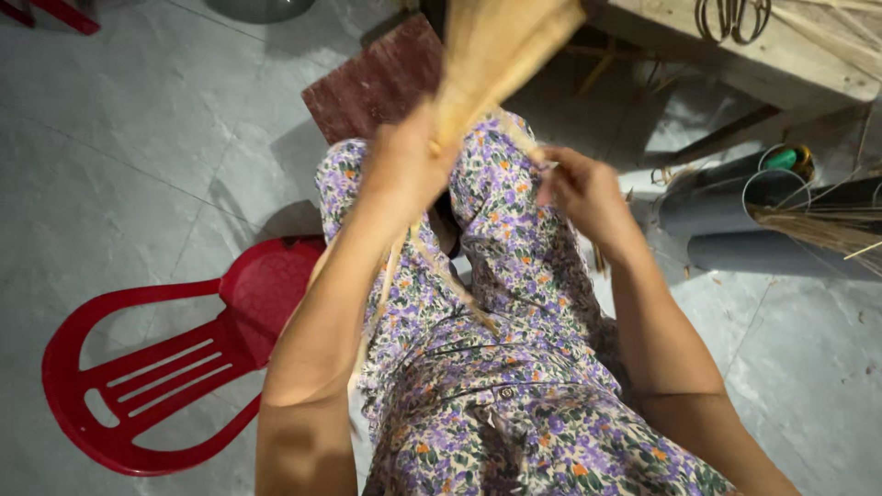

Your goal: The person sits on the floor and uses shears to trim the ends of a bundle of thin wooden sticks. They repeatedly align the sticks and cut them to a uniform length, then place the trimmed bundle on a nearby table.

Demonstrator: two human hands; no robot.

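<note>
My left hand point(404, 161) is closed around a thick bundle of pale straw fibres point(491, 50) that fans upward and is blurred. Loose strands point(450, 276) hang below the fist across my lap, which is covered by a purple floral dress point(514, 276). My right hand point(579, 188) is held just right of the bundle with its fingers curled and pinching a few thin strands at the bundle's edge.
A red plastic chair point(156, 367) lies tipped on the grey tiled floor at the left. A dark red board point(377, 78) is behind my knees. Grey pipes point(763, 207) holding straw lie at the right, under a wooden bench point(735, 46) with metal shears.
</note>
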